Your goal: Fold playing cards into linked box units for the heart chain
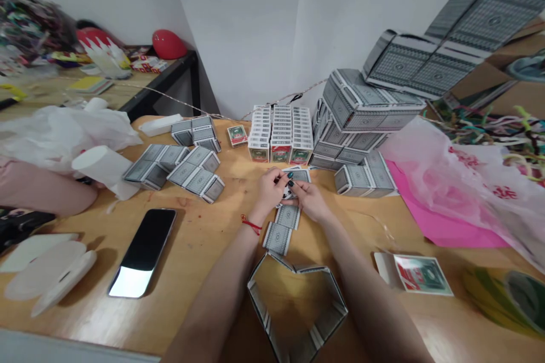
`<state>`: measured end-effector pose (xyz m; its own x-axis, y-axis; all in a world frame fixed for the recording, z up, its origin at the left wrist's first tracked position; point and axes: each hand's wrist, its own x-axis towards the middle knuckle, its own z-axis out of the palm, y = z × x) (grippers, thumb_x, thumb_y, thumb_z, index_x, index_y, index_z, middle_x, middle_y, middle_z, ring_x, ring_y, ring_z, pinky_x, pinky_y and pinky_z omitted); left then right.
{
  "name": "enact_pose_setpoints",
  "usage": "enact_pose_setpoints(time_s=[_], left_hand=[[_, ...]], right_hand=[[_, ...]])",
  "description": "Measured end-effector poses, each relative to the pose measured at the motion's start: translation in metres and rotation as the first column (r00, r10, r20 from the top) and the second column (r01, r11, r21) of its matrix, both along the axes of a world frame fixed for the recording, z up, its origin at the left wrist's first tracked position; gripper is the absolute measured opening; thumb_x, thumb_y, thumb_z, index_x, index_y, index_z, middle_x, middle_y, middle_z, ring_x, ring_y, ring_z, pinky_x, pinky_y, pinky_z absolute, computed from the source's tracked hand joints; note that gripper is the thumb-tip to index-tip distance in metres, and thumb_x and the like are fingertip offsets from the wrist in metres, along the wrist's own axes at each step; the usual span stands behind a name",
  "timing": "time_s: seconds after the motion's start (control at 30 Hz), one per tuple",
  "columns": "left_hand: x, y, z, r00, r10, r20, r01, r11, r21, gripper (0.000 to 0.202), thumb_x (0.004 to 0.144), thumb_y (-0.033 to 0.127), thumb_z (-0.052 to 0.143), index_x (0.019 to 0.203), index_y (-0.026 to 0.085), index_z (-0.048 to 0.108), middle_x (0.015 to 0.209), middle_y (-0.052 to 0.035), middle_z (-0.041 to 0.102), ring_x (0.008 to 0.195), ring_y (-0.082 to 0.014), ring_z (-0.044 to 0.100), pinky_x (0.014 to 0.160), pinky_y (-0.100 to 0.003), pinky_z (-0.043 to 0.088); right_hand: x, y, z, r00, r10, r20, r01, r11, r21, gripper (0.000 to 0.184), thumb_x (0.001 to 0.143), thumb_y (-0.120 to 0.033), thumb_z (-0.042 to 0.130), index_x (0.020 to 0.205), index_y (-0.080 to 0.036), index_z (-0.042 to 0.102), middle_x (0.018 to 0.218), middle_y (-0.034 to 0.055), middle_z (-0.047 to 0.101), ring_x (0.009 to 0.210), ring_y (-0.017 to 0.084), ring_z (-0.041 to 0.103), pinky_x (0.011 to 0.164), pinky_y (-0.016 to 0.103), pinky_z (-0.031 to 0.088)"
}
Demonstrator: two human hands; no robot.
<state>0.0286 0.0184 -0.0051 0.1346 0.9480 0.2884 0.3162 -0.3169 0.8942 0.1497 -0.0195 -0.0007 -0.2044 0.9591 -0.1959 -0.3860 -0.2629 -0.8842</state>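
Observation:
My left hand (pixel 269 189) and my right hand (pixel 307 197) meet at the middle of the wooden table (pixel 200 249), fingers closed on a grey patterned strip of folded card (pixel 284 224) that runs from my fingertips back toward me. A red thread circles my left wrist. A heart-shaped frame (pixel 298 306) made of the same patterned card lies between my forearms, close to the table's near edge. Just beyond my hands stands a block of stacked small card boxes (pixel 280 133).
A black phone (pixel 143 250) lies at the left. Folded grey boxes (pixel 187 167) sit at left centre, larger ones (pixel 353 119) are piled at right. A pink plastic bag (pixel 451 187) covers the right side. One flat card box (pixel 419 273) lies near right. Another person's arm (pixel 42 190) rests at far left.

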Motion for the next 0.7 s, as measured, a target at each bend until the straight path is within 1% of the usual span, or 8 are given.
enact_pose_setpoints(time_s=[0.13,0.3,0.43,0.6,0.7], left_hand=[[0.0004,-0.0013,0.0020,1.000,-0.014,-0.013,0.015,0.999,0.031,0.015,0.078,0.024,0.048,0.065,0.017,0.051,0.066,-0.0008,0.053,0.068,-0.0125,0.050,0.061,-0.024,0.039],[0.0012,-0.0015,0.0035,0.997,-0.031,-0.065,0.035,0.998,0.061,0.015,0.077,0.023,0.048,0.064,0.017,0.050,0.064,-0.0005,0.052,0.067,-0.0126,0.050,0.063,-0.025,0.040],[0.0017,-0.0020,0.0047,0.996,-0.038,-0.077,0.042,0.997,0.058,0.015,0.078,0.023,0.048,0.064,0.017,0.050,0.064,-0.0005,0.052,0.067,-0.0127,0.050,0.064,-0.025,0.039],[0.0013,-0.0021,0.0052,0.997,-0.044,-0.069,0.049,0.996,0.068,0.015,0.077,0.022,0.048,0.064,0.017,0.050,0.064,-0.0005,0.052,0.067,-0.0124,0.050,0.063,-0.025,0.040],[0.0006,-0.0016,0.0052,0.997,-0.051,-0.065,0.055,0.997,0.051,0.016,0.078,0.023,0.048,0.064,0.017,0.050,0.064,-0.0002,0.052,0.066,-0.0121,0.050,0.063,-0.024,0.039]], right_hand=[[-0.0020,-0.0001,0.0023,0.998,-0.052,0.039,0.053,0.998,-0.023,0.024,0.067,-0.041,0.064,0.068,-0.017,0.058,0.063,-0.0019,0.054,0.059,0.012,0.054,0.059,0.033,0.056],[-0.0024,-0.0016,0.0050,0.996,-0.073,0.053,0.075,0.996,-0.049,0.017,0.069,-0.036,0.059,0.071,-0.018,0.059,0.066,0.0008,0.058,0.066,0.018,0.057,0.059,0.036,0.055],[-0.0023,-0.0018,0.0051,0.994,-0.088,0.060,0.092,0.994,-0.054,0.015,0.068,-0.031,0.056,0.074,-0.018,0.059,0.070,0.0025,0.061,0.068,0.019,0.058,0.058,0.034,0.055],[-0.0022,-0.0020,0.0050,0.994,-0.087,0.072,0.090,0.995,-0.043,0.014,0.068,-0.028,0.053,0.074,-0.017,0.059,0.067,0.0019,0.059,0.067,0.019,0.058,0.056,0.034,0.055],[-0.0024,-0.0028,0.0054,0.995,-0.071,0.063,0.073,0.997,-0.031,0.014,0.068,-0.027,0.052,0.075,-0.017,0.060,0.069,0.0020,0.060,0.068,0.019,0.058,0.057,0.035,0.055]])
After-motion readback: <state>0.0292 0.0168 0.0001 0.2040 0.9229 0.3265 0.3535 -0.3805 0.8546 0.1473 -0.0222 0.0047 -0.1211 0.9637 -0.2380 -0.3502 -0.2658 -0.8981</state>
